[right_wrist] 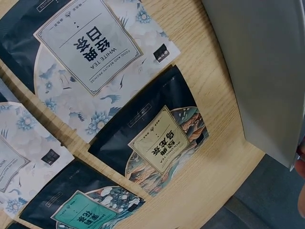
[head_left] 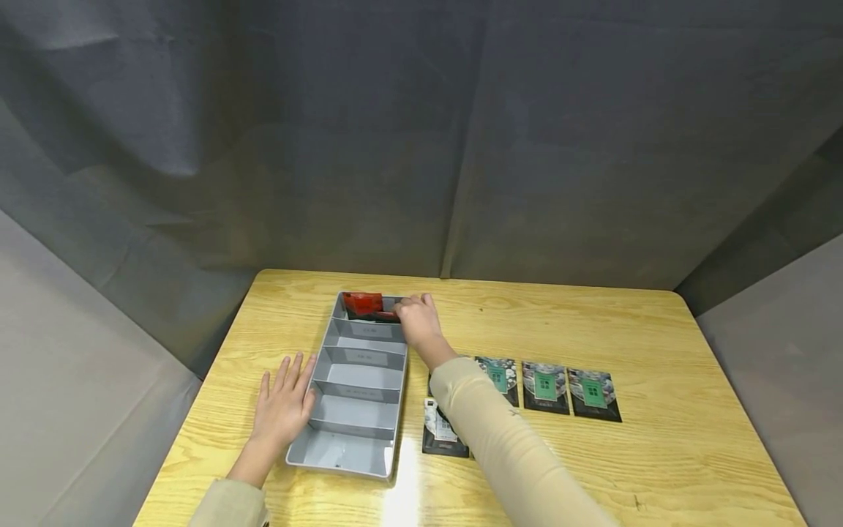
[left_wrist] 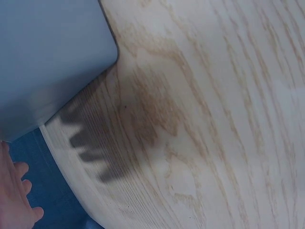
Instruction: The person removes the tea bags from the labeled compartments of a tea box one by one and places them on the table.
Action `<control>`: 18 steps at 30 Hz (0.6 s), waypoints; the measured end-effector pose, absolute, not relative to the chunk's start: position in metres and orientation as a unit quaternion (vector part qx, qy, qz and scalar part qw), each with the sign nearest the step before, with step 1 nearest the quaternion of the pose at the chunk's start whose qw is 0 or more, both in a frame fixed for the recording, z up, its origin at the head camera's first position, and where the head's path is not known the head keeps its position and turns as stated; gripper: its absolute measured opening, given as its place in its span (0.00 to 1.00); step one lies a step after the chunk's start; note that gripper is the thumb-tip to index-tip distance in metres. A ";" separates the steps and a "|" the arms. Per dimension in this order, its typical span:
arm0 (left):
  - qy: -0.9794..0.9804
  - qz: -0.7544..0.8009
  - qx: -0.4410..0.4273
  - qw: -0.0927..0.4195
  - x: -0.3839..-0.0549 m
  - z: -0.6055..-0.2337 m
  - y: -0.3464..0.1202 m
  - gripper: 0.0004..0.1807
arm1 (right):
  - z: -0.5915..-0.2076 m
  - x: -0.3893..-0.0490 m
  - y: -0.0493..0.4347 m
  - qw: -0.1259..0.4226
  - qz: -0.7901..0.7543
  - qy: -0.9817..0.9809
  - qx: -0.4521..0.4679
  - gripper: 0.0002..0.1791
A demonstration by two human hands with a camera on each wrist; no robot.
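Observation:
A long grey divided tray [head_left: 399, 410] lies on the wooden table, its compartments in a single column. My left hand [head_left: 283, 406] rests along its left side, fingers straight and spread; the left wrist view shows only that hand's fingertips [left_wrist: 26, 191] beside the tray's corner. At the far right corner, my right hand [head_left: 421, 320] reaches over the rim into the end compartment. Red-and-dark packets [head_left: 364, 302] stand in there, next to its fingers. Whether those fingers pinch a packet is hidden; the right wrist view catches just a sliver of them [right_wrist: 301, 167].
Right of the tray lie tea packets in rows: green-labelled ones [head_left: 545, 386], a white tea packet [right_wrist: 105, 62] and an oolong tea packet [right_wrist: 162, 143]. My right forearm [head_left: 507, 432] crosses over some of them. A grey cloth [head_left: 369, 146] hangs behind the table.

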State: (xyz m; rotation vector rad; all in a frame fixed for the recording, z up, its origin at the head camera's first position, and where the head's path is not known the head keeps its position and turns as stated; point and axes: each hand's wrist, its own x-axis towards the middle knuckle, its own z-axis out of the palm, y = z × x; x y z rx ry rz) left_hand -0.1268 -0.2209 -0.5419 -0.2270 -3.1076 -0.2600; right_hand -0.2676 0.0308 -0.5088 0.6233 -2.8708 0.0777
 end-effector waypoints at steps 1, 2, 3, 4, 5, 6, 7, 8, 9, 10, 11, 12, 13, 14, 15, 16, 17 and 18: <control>-0.994 -0.083 -0.073 0.009 -0.127 -0.542 -0.221 0.30 | -0.509 -0.267 0.031 0.102 0.026 -0.972 0.211 0.13; -0.994 -0.082 -0.074 0.010 -0.127 -0.542 -0.221 0.30 | -0.509 -0.267 0.031 0.102 0.026 -0.972 0.211 0.12; -0.994 -0.082 -0.074 0.010 -0.127 -0.542 -0.221 0.30 | -0.510 -0.267 0.031 0.098 0.026 -0.972 0.210 0.12; -0.994 -0.082 -0.074 0.011 -0.127 -0.542 -0.221 0.30 | -0.510 -0.267 0.031 0.095 0.028 -0.973 0.210 0.11; -0.994 -0.082 -0.074 0.012 -0.127 -0.542 -0.221 0.30 | -0.511 -0.267 0.032 0.094 0.031 -0.973 0.210 0.10; -0.994 -0.082 -0.074 0.012 -0.127 -0.543 -0.221 0.30 | -0.511 -0.266 0.032 0.093 0.036 -0.973 0.211 0.10; -0.994 -0.083 -0.074 0.012 -0.127 -0.543 -0.221 0.30 | -0.512 -0.265 0.033 0.094 0.044 -0.972 0.211 0.09; -0.994 -0.083 -0.074 0.012 -0.127 -0.543 -0.221 0.30 | -0.513 -0.265 0.034 0.095 0.051 -0.971 0.213 0.08; -0.994 -0.084 -0.073 0.011 -0.127 -0.543 -0.221 0.30 | -0.514 -0.264 0.035 0.098 0.057 -0.970 0.215 0.07; -0.994 -0.085 -0.073 0.011 -0.127 -0.543 -0.221 0.30 | -0.515 -0.264 0.036 0.101 0.062 -0.969 0.217 0.07; -0.994 -0.085 -0.073 0.012 -0.128 -0.543 -0.221 0.30 | -0.516 -0.263 0.037 0.105 0.064 -0.968 0.220 0.07; -0.994 -0.086 -0.073 0.012 -0.128 -0.542 -0.221 0.30 | -0.517 -0.263 0.038 0.111 0.067 -0.966 0.223 0.07; -0.993 -0.086 -0.074 0.012 -0.128 -0.542 -0.221 0.30 | -0.518 -0.262 0.039 0.116 0.066 -0.965 0.225 0.08; -0.993 -0.087 -0.074 0.012 -0.129 -0.542 -0.221 0.30 | -0.520 -0.262 0.040 0.121 0.064 -0.964 0.229 0.08; -0.993 -0.087 -0.074 0.012 -0.129 -0.543 -0.221 0.30 | -0.520 -0.262 0.041 0.126 0.063 -0.963 0.231 0.09; -0.993 -0.088 -0.074 0.012 -0.129 -0.543 -0.221 0.30 | -0.521 -0.261 0.042 0.131 0.062 -0.961 0.234 0.11; -0.993 -0.089 -0.074 0.012 -0.129 -0.543 -0.221 0.30 | -0.521 -0.260 0.043 0.137 0.062 -0.960 0.236 0.12; -0.993 -0.090 -0.074 0.011 -0.129 -0.543 -0.221 0.30 | -0.521 -0.260 0.044 0.143 0.064 -0.959 0.237 0.14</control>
